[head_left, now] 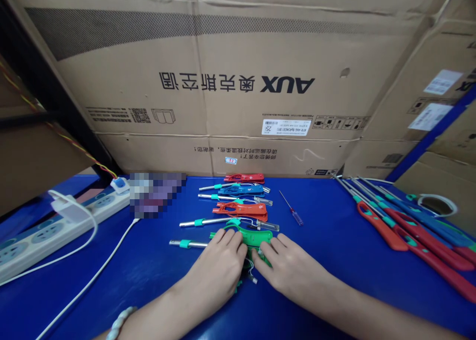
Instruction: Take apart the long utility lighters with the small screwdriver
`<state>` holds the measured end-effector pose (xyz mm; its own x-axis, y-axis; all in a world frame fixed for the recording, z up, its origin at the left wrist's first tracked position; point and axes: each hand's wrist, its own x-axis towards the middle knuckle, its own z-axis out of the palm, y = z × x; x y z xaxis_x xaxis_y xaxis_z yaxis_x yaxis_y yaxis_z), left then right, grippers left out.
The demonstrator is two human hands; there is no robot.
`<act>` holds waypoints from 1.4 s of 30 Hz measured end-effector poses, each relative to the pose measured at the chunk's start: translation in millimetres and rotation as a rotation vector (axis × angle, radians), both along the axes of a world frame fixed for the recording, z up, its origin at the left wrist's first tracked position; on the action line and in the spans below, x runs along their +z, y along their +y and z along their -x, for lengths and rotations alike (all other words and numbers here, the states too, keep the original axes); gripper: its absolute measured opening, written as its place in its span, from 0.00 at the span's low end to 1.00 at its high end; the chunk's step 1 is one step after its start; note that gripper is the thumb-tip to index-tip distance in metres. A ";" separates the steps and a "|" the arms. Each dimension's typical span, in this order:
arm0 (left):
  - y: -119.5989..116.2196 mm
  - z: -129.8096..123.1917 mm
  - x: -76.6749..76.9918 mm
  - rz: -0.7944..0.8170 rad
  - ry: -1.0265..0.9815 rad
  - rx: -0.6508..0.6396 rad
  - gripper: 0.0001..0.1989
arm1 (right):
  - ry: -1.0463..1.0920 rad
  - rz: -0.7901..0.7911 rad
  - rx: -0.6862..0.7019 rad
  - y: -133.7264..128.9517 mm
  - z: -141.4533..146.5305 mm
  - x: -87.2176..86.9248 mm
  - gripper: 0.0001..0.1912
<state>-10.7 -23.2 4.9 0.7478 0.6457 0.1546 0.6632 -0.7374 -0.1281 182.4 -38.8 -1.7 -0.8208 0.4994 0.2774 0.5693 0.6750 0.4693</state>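
Note:
Both hands meet at a green plastic lighter casing (255, 237) low in the middle of the blue table. My left hand (226, 255) is closed over its left part, near a metal tube (191, 244) with a teal collar. My right hand (280, 258) has its fingers bent at the casing's right end; what its fingertips pinch is hidden. A thin wire with a small connector (254, 280) hangs below, between the hands. Beyond them lie an orange casing (241, 210), a blue casing (241, 189) and a red casing (245, 178), with metal tubes and clear tanks (267, 226) between them.
A small screwdriver (296, 217) lies right of the casings. Several long lighters (383, 228) lie at the right, beside a tape roll (437, 205). At the left are a power strip (74, 220) and a white cable (92, 275). A cardboard wall (223, 42) stands behind.

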 end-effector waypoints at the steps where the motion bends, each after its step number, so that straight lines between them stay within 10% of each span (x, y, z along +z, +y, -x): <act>1: 0.0 -0.1 0.1 0.002 0.002 0.002 0.07 | 0.000 0.000 0.000 0.1 0.0 0.0 0.09; 42: -0.2 0.6 4.4 0.058 0.000 0.060 0.10 | 0.003 0.013 -0.005 0.9 0.0 -4.2 0.10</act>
